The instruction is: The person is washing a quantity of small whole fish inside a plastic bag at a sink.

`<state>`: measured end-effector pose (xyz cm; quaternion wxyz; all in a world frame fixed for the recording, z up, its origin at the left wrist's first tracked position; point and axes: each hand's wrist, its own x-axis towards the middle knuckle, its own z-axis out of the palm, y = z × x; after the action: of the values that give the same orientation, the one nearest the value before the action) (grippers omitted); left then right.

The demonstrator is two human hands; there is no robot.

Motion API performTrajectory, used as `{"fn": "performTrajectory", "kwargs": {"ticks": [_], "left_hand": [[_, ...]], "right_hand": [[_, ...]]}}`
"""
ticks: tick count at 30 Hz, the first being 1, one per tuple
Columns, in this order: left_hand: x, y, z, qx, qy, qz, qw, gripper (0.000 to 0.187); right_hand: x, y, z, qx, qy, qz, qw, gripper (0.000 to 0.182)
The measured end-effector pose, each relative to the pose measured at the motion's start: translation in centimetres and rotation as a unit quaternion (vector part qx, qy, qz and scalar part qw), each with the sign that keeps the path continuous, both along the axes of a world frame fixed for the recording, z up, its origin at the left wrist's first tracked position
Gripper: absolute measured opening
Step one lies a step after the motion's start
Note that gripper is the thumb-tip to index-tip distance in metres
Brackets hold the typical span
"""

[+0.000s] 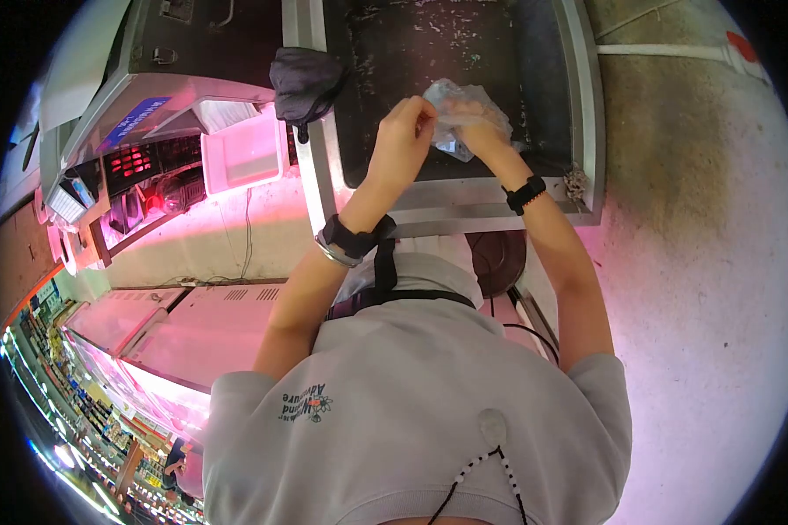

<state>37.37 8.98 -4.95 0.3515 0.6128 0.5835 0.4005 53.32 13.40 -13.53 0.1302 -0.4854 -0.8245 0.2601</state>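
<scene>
A clear, crumpled plastic bag [449,94] hangs over the front part of a dark, wet basin with a metal rim [591,114]. My right hand [480,122] reaches into the bag, its fingers showing blurred through the film and gathered around the plastic. Just to the left, my left hand [403,131] is closed, fingers curled and fingertips right at the bag's edge. A black band [524,194] circles my right wrist; my left wrist carries a dark band [357,238] and a bracelet.
A dark cloth item [305,83] drapes over the basin's left rim. At the front right corner lies a scouring ball [576,184]. A white tub [245,153] stands left, near pink-lit display cases [197,328]. Along the right runs a white pipe [661,51].
</scene>
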Motion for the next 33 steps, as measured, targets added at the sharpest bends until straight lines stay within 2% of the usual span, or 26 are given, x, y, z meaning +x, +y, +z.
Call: {"fn": "performTrajectory", "kwargs": {"ticks": [2,3,5,6,8,10,12,13,15,16,18,19,23,24,26,27,29,30,32,33], "left_hand": [[0.4,-0.5,0.4,-0.004,-0.007,-0.007,1.000,0.010],[0.6,-0.7,0.5,-0.009,-0.014,-0.013,1.000,0.011],[0.9,-1.2,0.3,-0.014,-0.029,-0.022,0.999,0.010],[1.1,-1.4,0.1,-0.019,-0.045,-0.032,0.998,0.010],[1.3,-1.7,-0.2,-0.026,-0.063,-0.047,0.997,0.013],[1.7,-2.0,0.0,-0.033,-0.080,-0.061,0.994,0.017],[2.1,-2.1,0.4,-0.087,-0.107,-0.001,0.990,0.037],[2.1,-2.0,0.0,-0.086,-0.107,-0.002,0.990,0.037],[2.1,-1.4,-1.7,-0.200,-0.217,0.035,0.955,0.060],[2.0,-1.0,-2.5,-0.200,-0.217,0.035,0.955,0.060],[1.8,-0.4,-3.5,-0.273,-0.345,0.070,0.895,0.069],[1.6,-0.3,-3.4,-0.297,-0.329,0.046,0.895,0.073],[0.1,0.7,-7.7,-0.299,-0.314,-0.011,0.901,0.072],[0.2,0.7,-7.3,-0.299,-0.314,-0.012,0.901,0.072],[0.4,0.6,-6.6,-0.304,-0.428,-0.016,0.851,0.070],[0.5,0.6,-6.7,-0.304,-0.428,-0.015,0.851,0.070],[0.4,0.6,-6.8,-0.345,-0.430,-0.107,0.827,0.066],[0.5,0.7,-7.1,-0.345,-0.430,-0.105,0.828,0.066],[1.0,0.7,-7.9,-0.323,-0.557,-0.147,0.751,0.058],[1.3,0.7,-7.8,-0.324,-0.557,-0.147,0.751,0.058]], "right_hand": [[-0.2,1.5,0.9,-0.087,-0.153,-0.003,0.984,0.034],[-0.4,1.9,1.7,-0.087,-0.153,-0.003,0.984,0.034],[-0.8,2.5,2.7,-0.162,-0.131,-0.102,0.973,0.048],[-0.8,2.5,2.3,-0.161,-0.131,-0.103,0.973,0.048],[-0.8,2.6,0.9,0.041,-0.089,-0.158,0.983,0.053],[-0.6,3.1,1.2,0.078,-0.069,-0.152,0.983,0.058],[-0.6,3.4,2.3,0.115,-0.049,-0.145,0.982,0.062],[-0.7,3.4,3.6,0.137,-0.045,-0.143,0.979,0.063],[-0.7,3.6,4.8,0.161,-0.042,-0.142,0.976,0.065],[-0.7,3.8,5.0,0.175,-0.032,-0.132,0.975,0.066],[-0.7,3.9,5.9,0.189,-0.023,-0.123,0.974,0.067],[-1.0,3.8,6.6,0.199,-0.001,-0.125,0.972,0.066],[-1.6,3.9,7.2,0.234,0.085,-0.114,0.962,0.065],[-1.9,3.9,7.4,0.234,0.085,-0.114,0.962,0.065],[-2.4,4.0,7.8,0.246,0.196,-0.099,0.944,0.065],[-2.6,4.0,8.1,0.244,0.196,-0.098,0.944,0.065],[-3.0,4.2,8.4,0.220,0.281,-0.094,0.929,0.067],[-3.0,4.6,7.7,0.219,0.282,-0.093,0.929,0.067],[-2.8,5.9,5.6,0.473,0.172,-0.017,0.864,0.068],[-2.9,5.9,5.5,0.473,0.172,-0.017,0.864,0.068]]}}
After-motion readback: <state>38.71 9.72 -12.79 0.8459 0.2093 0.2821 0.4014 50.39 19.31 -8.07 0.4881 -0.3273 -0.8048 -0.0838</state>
